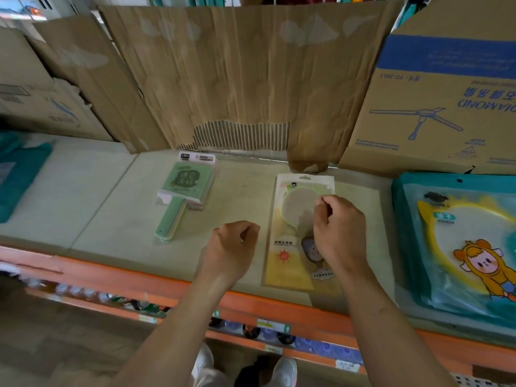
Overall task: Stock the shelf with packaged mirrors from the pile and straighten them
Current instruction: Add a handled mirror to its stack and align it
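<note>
Packaged mirror [287, 263] lying flat on shelf [111, 205], sitting beneath curled right hand [339, 230], grip indeterminate; left hand [231, 247] hovering fisted, empty, just beside.

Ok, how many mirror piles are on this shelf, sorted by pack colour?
Green square mirror pile: 1
Yellow round-mirror pile: 1
Teal cartoon mirror pile: 1
Total: 3
The teal thing at the left edge is too blurred to class, so it is not counted.
</note>
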